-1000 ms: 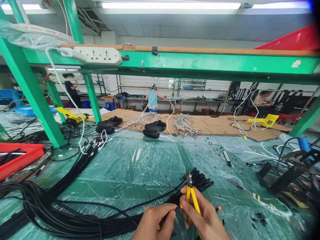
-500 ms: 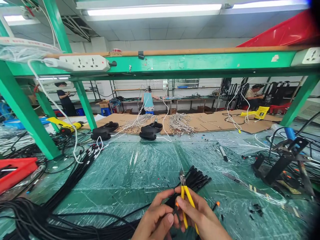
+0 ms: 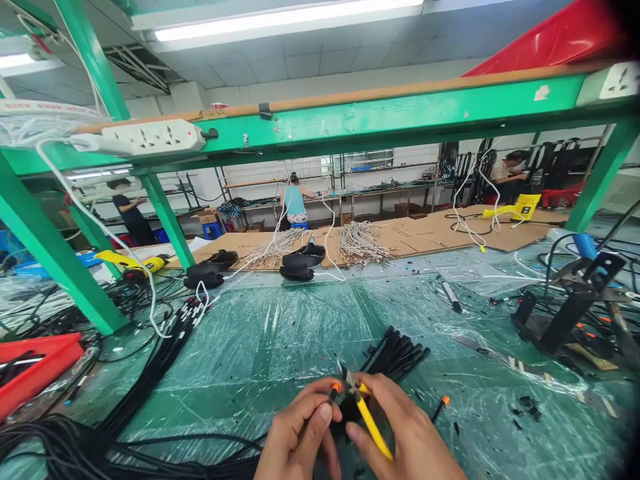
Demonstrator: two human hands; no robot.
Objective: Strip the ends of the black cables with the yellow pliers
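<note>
My left hand (image 3: 303, 427) pinches a black cable end with an orange tip (image 3: 336, 387) between thumb and fingers. Beside it, my right hand (image 3: 400, 420) grips yellow-handled cutting pliers (image 3: 369, 420), whose metal jaws point up and left, close to the orange tip. Whether the jaws touch the cable I cannot tell. Just beyond my hands lies a bundle of black cable ends (image 3: 400, 353) on the green table. Another orange-tipped piece (image 3: 445, 402) rests to the right of my right hand.
Black cables (image 3: 150, 373) run along the left, near a red tray (image 3: 40, 367). A black metal fixture (image 3: 560, 320) stands at right. Green frame posts (image 3: 55, 253) and a crossbeam with a power strip (image 3: 155, 137) stand ahead. People sit and stand farther back.
My right hand has tilted the pliers leftward, bringing their jaws near the orange tip. My left hand has moved slightly left with the cable end. The whole view has tilted a little.
</note>
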